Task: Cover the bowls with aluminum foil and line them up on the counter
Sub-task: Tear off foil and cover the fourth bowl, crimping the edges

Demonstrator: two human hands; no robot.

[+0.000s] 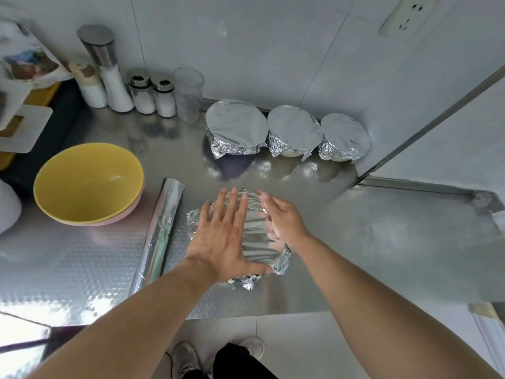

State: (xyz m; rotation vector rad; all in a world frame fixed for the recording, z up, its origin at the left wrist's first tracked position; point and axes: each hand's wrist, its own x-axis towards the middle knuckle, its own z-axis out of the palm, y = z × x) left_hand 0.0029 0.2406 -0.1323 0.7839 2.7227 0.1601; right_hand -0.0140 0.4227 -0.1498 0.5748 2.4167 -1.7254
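Foil goes taut under my hands as I cover a fourth bowl at the centre of the steel surface. My left hand lies flat on the sheet, fingers straight and spread, pressing down without gripping. My right hand cups the rim at 3 o'clock, fingers curved against the foil's edge, moulding it to the bowl rather than lifting it.

Three covered bowls already stand in a row at 12 to 1 o'clock against the wall, touching or nearly so. The foil roll lies just beside my left hand at 9 o'clock, and beyond it at 10 o'clock sits a yellow bowl nested in a pink one, both still bare.

Risks, as I judge them: pressing too hard with the flat palm could split the thin sheet or dent it into the bowl, and the crumpled skirt near 6 o'clock looks loose enough to spring open when the bowl is moved. The slick metal may also let the bowl slide.

Salt shakers and a glass line the pale wall at 11 o'clock; a wall socket shows at 1 o'clock.
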